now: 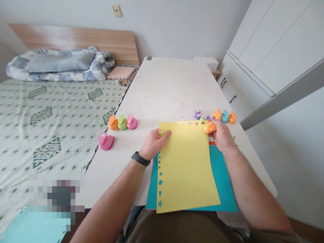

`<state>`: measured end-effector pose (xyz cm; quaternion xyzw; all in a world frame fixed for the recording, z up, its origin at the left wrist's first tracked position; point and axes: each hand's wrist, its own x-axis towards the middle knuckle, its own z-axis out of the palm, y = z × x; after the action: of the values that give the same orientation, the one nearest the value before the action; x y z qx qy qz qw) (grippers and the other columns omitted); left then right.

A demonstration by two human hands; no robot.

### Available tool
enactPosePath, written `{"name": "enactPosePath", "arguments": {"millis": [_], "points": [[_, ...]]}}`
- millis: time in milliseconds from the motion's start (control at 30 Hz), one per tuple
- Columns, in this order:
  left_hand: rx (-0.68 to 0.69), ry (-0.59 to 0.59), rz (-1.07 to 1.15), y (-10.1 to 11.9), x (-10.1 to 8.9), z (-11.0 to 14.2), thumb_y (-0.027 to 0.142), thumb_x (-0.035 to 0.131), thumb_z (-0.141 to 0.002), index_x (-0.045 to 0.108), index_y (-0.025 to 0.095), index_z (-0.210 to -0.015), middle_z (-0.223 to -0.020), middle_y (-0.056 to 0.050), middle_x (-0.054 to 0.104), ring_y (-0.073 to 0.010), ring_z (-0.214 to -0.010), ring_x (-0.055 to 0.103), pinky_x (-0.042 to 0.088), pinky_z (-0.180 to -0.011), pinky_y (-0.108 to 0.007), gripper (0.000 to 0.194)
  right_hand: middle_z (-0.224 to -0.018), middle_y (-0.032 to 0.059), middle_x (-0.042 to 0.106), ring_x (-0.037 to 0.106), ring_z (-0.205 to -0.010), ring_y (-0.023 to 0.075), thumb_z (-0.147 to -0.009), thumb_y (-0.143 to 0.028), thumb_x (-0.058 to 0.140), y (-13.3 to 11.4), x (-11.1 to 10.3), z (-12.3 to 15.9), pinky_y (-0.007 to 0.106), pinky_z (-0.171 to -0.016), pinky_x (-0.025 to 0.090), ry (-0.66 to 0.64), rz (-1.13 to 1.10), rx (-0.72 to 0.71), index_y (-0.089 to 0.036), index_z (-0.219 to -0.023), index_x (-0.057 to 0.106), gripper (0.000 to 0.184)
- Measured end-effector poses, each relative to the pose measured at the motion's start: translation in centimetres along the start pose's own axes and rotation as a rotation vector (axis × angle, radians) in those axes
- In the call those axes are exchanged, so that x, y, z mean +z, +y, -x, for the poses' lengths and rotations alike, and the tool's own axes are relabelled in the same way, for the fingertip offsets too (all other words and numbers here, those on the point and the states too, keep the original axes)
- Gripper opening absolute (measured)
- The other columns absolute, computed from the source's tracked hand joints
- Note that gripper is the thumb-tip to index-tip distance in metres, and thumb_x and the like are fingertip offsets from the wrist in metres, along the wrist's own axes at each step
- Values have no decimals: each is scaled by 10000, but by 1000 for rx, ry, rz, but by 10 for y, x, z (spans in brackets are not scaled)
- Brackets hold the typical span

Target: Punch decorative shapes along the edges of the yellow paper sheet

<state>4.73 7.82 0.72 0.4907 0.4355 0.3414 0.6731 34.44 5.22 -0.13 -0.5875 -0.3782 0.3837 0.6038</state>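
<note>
A yellow paper sheet (pixel 186 168) lies on a teal paper sheet (pixel 220 179), with small punched shapes along its left and top edges. My right hand (pixel 222 135) grips an orange craft punch (pixel 209 127) on the sheet's top right corner. My left hand (pixel 154 144) holds the sheet's upper left edge, with the thumb across the paper. A black wristband (pixel 140 158) circles my left wrist. Several more craft punches stand on the white table (pixel 167 87): an orange one (pixel 113 123), a green one (pixel 122 122) and a pink one (pixel 132 122) sit left of the paper.
A pink punch (pixel 106 141) sits near the table's left edge. A teal punch (pixel 224 116) stands among others at the right, beside small purple pieces (pixel 197 114). A patterned bed (pixel 50 128) runs along the left side, and white cabinets (pixel 265 54) stand at the right.
</note>
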Motion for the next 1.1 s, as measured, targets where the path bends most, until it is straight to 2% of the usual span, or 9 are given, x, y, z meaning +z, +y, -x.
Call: {"name": "enactPosePath", "arguments": {"millis": [100, 300, 433, 1100], "points": [[-1, 11, -1, 1, 1, 0, 571, 795, -810, 747, 153, -1196, -1066, -126, 811, -309, -846, 796, 643, -709, -378, 571, -757, 10, 623, 508, -558, 151, -859, -551, 672, -1, 1, 0, 296, -445, 360, 43, -27, 15, -231, -923, 725, 330], [3, 3, -7, 1, 0, 0, 567, 765, -844, 747, 159, -1196, -1083, -123, 809, -300, -858, 797, 644, -720, -370, 539, -754, 14, 629, 516, -561, 152, -859, -527, 665, -3, 3, 0, 294, -443, 362, 45, -49, 18, -222, -907, 725, 314], [-5, 9, -1, 2, 1, 0, 570, 793, -812, 755, 160, -1180, -1071, -120, 811, -308, -856, 798, 648, -721, -379, 552, -743, 10, 630, 510, -550, 152, -849, -532, 667, -2, 3, 0, 297, -433, 355, 63, -48, 20, -220, -906, 721, 322], [-5, -3, -19, 2, 0, 1, 580, 781, -820, 750, 153, -1189, -1068, -128, 809, -308, -842, 793, 639, -708, -378, 565, -787, 23, 639, 525, -570, 152, -856, -556, 666, -2, 4, 0, 299, -436, 364, 61, -46, 20, -215, -896, 720, 347]]}}
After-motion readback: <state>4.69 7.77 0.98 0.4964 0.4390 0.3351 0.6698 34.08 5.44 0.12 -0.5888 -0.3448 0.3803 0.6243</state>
